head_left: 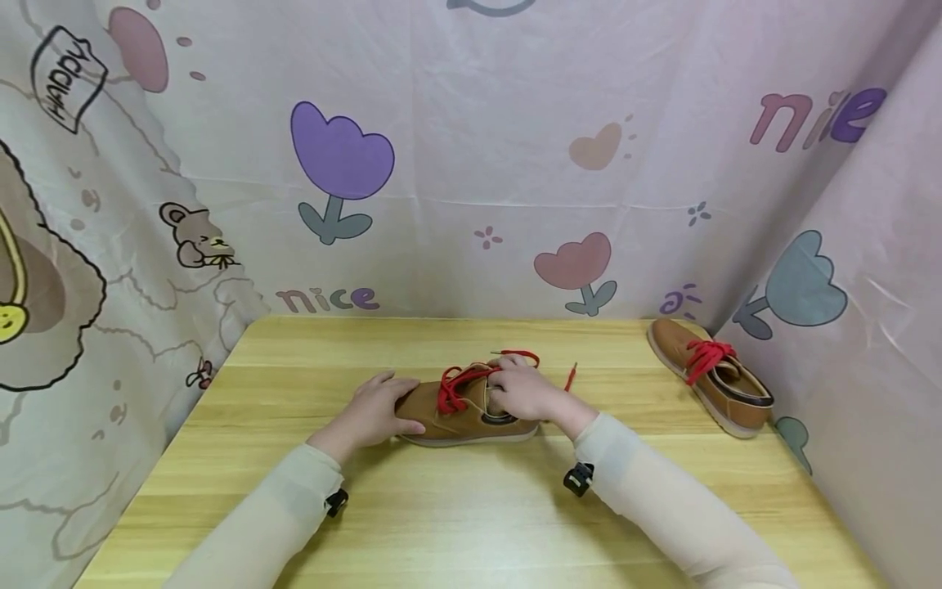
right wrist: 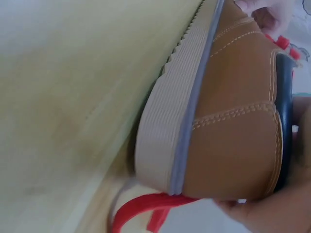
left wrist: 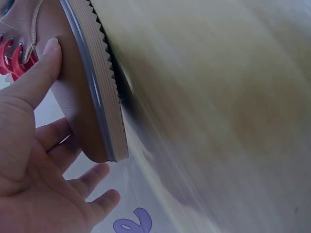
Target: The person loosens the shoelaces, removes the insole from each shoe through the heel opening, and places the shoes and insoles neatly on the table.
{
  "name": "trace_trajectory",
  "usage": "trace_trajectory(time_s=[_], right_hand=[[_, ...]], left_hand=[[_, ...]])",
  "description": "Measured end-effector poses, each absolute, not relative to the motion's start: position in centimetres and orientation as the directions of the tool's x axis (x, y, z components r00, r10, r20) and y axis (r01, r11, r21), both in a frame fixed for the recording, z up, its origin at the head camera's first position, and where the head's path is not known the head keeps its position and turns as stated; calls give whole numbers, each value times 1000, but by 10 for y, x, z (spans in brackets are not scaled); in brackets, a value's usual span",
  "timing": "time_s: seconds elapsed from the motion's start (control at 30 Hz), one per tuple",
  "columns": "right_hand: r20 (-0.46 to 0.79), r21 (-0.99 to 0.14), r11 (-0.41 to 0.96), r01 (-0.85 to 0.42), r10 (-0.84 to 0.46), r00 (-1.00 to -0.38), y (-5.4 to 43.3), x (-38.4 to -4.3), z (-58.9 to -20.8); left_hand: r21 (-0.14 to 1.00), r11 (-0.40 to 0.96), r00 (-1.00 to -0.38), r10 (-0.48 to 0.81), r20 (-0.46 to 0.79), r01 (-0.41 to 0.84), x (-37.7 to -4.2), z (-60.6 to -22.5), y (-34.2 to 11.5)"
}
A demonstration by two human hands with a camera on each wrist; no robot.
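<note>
A brown shoe (head_left: 423, 413) with red laces (head_left: 450, 394) rests sole-down on the table, toe to the left. My left hand (head_left: 371, 413) grips its toe, thumb on the near side and fingers on the far side. In the left wrist view, the thumb of the left hand (left wrist: 29, 141) presses the brown upper (left wrist: 80, 109). My right hand (head_left: 526, 388) is at the shoe's opening, fingers curled at the tongue; its fingertips are partly hidden. The right wrist view shows the heel (right wrist: 233, 155) with the right hand (right wrist: 277, 208) beside the dark collar.
A second brown shoe (head_left: 736, 401) with tied red laces (head_left: 709, 358) stands at the table's right edge. A loose red lace end (head_left: 571, 376) lies behind the right wrist. Printed curtains (head_left: 456, 164) hang behind and beside the wooden table (head_left: 471, 507).
</note>
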State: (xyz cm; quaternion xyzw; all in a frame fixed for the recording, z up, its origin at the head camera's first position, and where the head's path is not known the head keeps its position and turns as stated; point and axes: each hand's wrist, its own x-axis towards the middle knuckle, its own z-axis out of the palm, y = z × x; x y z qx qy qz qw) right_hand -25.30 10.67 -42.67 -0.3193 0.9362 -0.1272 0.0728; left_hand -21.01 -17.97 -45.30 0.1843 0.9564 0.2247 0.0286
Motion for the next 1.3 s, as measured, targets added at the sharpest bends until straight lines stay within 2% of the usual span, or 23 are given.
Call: trace_trajectory(time_s=[0.17, 0.37, 0.5, 0.6, 0.73, 0.8, 0.9, 1.0, 1.2, 1.3], right_hand=[[17, -447, 689, -570, -631, -776, 112, -255, -429], [105, -675, 575, -462, -544, -832, 118, -255, -435], [143, -776, 461, -429, -535, -833, 121, -257, -435], [142, -770, 468, -433, -536, -832, 122, -258, -431], [105, -692, 589, -418, -490, -865, 120, -258, -422], [93, -636, 636, -437, -499, -862, 117, -258, -418], [72, -611, 644, -461, -534, -842, 112, -258, -414], [72, -655, 607, -450, -542, -837, 110, -258, -415], [33, -802, 527, -280, -429, -903, 117, -260, -410], [25, -826, 510, -241, -393, -919, 122, -262, -406]], left_hand=[[428, 836, -930, 365, 32, 343, -212, -455, -180], [430, 834, -930, 366, 34, 344, -211, -457, -179], [437, 835, -933, 357, 34, 335, -210, -457, -179], [440, 838, -937, 350, 22, 323, -210, -456, -180], [441, 838, -937, 350, 15, 320, -210, -456, -180], [441, 838, -936, 351, 18, 322, -211, -457, -180], [440, 837, -936, 352, 22, 325, -211, -455, -178], [438, 837, -935, 355, 19, 327, -211, -455, -178], [425, 843, -934, 358, 16, 330, -210, -455, -178], [419, 846, -935, 355, 22, 331, -210, -454, -179]])
